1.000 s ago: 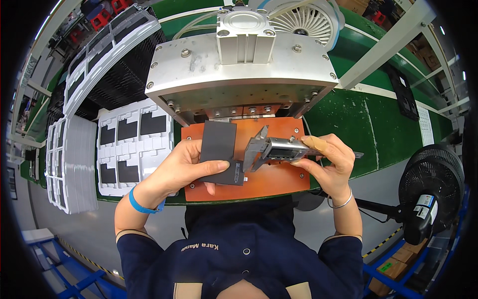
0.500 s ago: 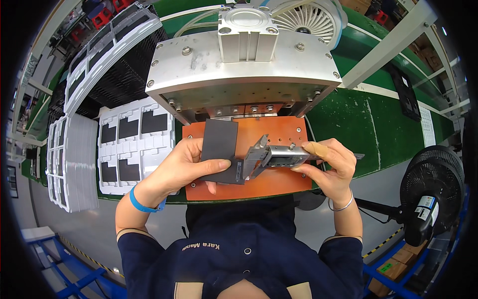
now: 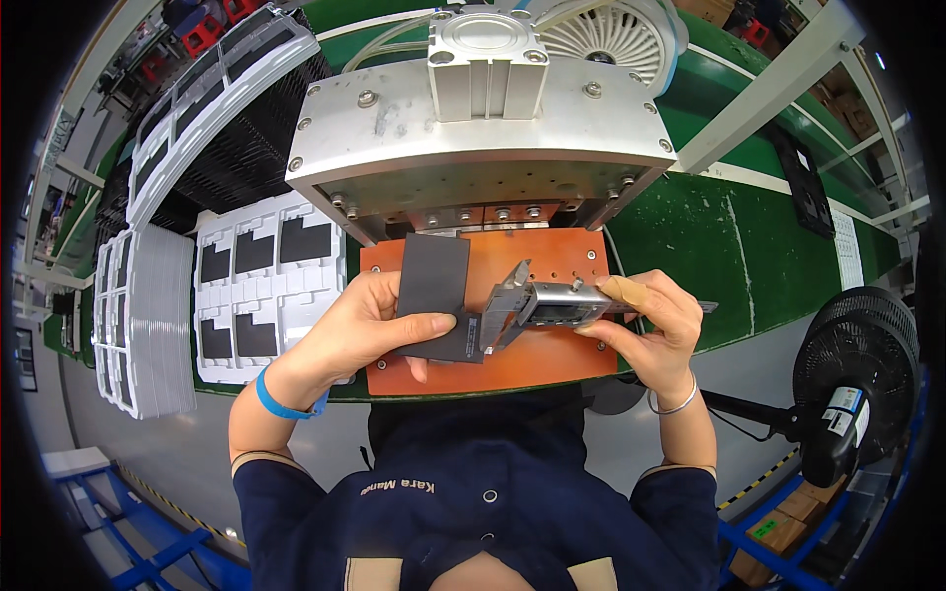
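Note:
My left hand (image 3: 370, 320) is closed on a flat black piece (image 3: 434, 281), thumb on top and fingers beneath. The piece has a step in its right edge and small pale print near the lower right corner. In my right hand (image 3: 655, 325) is a digital caliper (image 3: 562, 305), pinched between thumb and fingers, with a tan bandage on one finger. The caliper's jaws lie at the right edge of the black piece; whether they touch it I cannot tell. Both things are above the orange plate (image 3: 493, 379) of a metal press (image 3: 394, 133).
Left of the plate lies a white tray (image 3: 266, 281) with black pieces in its pockets. Stacks of trays (image 3: 163, 325) stand farther left. A black fan (image 3: 852, 374) is at the right, a white fan (image 3: 606, 44) behind the press. The green bench (image 3: 680, 236) extends rightward.
The caliper has turned slightly in my right hand. My left hand and the black piece stay almost where they were.

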`<state>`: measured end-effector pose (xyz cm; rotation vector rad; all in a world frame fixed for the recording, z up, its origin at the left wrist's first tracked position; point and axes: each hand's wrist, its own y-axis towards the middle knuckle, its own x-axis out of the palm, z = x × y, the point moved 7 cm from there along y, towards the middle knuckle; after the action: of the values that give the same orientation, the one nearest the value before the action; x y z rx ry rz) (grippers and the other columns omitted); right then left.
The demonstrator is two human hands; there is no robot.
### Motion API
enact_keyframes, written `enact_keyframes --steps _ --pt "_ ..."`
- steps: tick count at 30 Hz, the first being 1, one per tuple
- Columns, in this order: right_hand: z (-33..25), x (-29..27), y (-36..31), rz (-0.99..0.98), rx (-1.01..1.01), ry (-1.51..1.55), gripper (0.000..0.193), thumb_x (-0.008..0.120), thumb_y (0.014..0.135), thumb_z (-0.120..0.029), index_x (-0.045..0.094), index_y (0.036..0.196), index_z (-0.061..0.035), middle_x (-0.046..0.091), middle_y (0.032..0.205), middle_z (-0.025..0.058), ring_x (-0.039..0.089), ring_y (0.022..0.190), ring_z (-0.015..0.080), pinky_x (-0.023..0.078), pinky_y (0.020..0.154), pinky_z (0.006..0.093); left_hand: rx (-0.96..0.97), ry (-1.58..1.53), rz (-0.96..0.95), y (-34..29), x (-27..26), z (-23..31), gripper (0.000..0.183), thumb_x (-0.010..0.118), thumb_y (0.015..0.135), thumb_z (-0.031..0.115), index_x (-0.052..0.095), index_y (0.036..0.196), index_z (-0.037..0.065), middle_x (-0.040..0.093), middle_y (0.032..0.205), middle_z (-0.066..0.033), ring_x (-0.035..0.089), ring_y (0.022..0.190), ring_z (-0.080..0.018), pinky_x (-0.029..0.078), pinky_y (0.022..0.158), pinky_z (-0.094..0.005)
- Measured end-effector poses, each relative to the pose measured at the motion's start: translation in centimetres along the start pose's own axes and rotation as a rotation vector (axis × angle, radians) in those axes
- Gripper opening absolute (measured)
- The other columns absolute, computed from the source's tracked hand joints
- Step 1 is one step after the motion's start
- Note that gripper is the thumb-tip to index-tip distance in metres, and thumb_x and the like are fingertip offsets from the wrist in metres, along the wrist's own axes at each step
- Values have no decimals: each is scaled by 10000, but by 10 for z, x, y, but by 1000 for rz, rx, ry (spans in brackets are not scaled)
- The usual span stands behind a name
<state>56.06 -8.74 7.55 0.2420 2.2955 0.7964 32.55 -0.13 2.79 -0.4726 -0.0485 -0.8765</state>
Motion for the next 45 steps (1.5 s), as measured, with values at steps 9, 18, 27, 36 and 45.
enact_keyframes --steps 9,18,27,36,45 --pt "2 -1 -1 10 4 11 422 895 637 -149 766 1028 -53 689 793 46 621 617 126 502 543 238 -4 35 5 4 -1 -2 283 681 945 156 667 1160 -27 730 1008 -98 676 646 -111 542 548 -207" --pt "23 -36 -27 118 279 105 492 922 628 -245 736 1013 -3 592 797 10 556 673 97 429 560 210 87 93 274 -61 -47 16 214 623 972 104 631 1140 -28 717 930 -79 686 670 -125 524 555 -218" --pt "209 -137 -139 206 712 -115 452 747 872 -27 603 1293 48 580 893 -29 515 792 39 413 724 179 154 1286 1094 -154 -108 -56 579 553 750 -107 652 1280 104 577 1294 -146 548 1093 -351 486 933 -401" --pt "251 -113 -133 207 588 -622 396 791 860 -223 699 1208 -58 500 824 -43 373 665 63 310 570 234 89 1213 1011 -132 -79 -117 549 588 881 121 513 1424 91 318 1545 -247 302 1399 -463 284 1123 -548" --pt "238 -103 -127 191 608 -670 376 762 881 -232 696 1201 -46 557 931 32 515 763 131 416 654 277 28 1360 1137 -119 -81 -112 569 705 868 349 589 1358 83 366 1515 -261 381 1330 -424 356 1006 -517"
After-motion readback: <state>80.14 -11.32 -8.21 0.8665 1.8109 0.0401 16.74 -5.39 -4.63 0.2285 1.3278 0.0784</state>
